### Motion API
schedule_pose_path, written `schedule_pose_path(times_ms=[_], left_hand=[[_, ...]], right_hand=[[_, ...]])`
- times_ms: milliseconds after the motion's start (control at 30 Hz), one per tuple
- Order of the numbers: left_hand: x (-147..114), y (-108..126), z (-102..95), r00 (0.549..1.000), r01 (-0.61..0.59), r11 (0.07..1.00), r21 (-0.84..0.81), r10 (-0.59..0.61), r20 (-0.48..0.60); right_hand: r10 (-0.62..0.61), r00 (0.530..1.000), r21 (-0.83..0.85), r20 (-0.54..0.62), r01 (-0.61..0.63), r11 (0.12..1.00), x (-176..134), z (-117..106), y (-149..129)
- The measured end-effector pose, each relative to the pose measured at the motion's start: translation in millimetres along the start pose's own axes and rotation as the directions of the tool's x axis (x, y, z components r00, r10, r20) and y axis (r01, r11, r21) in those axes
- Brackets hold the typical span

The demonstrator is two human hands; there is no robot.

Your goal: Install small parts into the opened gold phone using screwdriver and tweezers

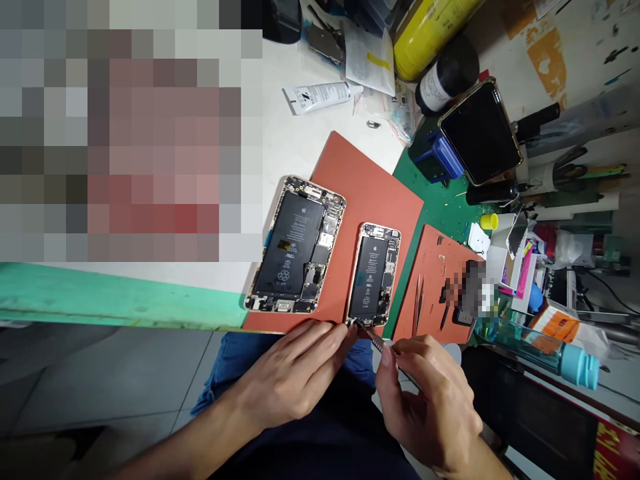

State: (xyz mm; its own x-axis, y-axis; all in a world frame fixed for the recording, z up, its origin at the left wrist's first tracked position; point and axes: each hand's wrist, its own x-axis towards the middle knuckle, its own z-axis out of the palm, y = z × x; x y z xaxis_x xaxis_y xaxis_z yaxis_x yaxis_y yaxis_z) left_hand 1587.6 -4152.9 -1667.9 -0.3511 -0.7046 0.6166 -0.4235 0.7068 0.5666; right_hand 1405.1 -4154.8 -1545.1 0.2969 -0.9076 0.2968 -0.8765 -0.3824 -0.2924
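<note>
My left hand (297, 373) reaches in with its fingers together, the fingertips pressed on the lower left corner of a smaller opened smartphone (369, 280). Its thumb is out of sight. In my right hand (433, 393), thumb and fingers close round slim metal tweezers (376, 341), whose tip touches the phone's bottom edge. The phone's black battery and inner boards are exposed. A larger opened smartphone (293, 247) lies to its left, also showing its battery. What lies right under the fingertips is too small to make out.
Both phones lie on a reddish-brown mat (370, 173). To the right, a second mat (430, 287) carries another pair of tweezers (419, 303) and small parts. A dark-screened phone (483, 133) leans on a blue stand. A glue tube (320, 97), bottles and a blue-capped bottle (580, 365) surround the work area.
</note>
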Motion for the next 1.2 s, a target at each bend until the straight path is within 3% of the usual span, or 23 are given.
schedule_pose_path(times_ms=[67, 267, 633, 800, 967, 1200], left_hand=[[-1.3, 0.5, 1.2, 1.0, 0.001, 1.0, 0.005, -0.001, -0.001], [0.2, 0.0, 0.3, 1.0, -0.007, 1.0, 0.005, 0.007, 0.014], [-3.8, -0.2, -0.1, 0.999, -0.007, 1.0, 0.004, 0.007, 0.046], [-8.0, 1.4, 7.5, 1.0, 0.001, 1.0, 0.003, -0.001, 0.008], [-6.1, -1.5, 0.6, 0.999, -0.042, 0.998, 0.04, 0.04, 0.035], [-2.8, -1.9, -4.5, 0.997, -0.039, 0.998, 0.041, 0.036, 0.064]], right_hand=[[-0.01, 1.0, 0.01, -0.012, 0.01, 1.0, 0.8, 0.4, -1.2], [0.04, 0.991, -0.092, 0.128, -0.028, 0.995, 6.7, -3.3, -2.3], [-0.002, 0.996, -0.096, -0.093, -0.007, 0.995, 6.4, 7.0, -5.0], [0.118, 0.989, -0.034, -0.091, -0.121, 0.992, 7.2, 8.9, -10.6], [0.167, 0.958, 0.086, -0.233, -0.15, 0.985, 4.7, 8.5, -11.5], [0.159, 0.978, 0.15, -0.133, -0.139, 0.979, 0.2, 10.4, -8.9]])
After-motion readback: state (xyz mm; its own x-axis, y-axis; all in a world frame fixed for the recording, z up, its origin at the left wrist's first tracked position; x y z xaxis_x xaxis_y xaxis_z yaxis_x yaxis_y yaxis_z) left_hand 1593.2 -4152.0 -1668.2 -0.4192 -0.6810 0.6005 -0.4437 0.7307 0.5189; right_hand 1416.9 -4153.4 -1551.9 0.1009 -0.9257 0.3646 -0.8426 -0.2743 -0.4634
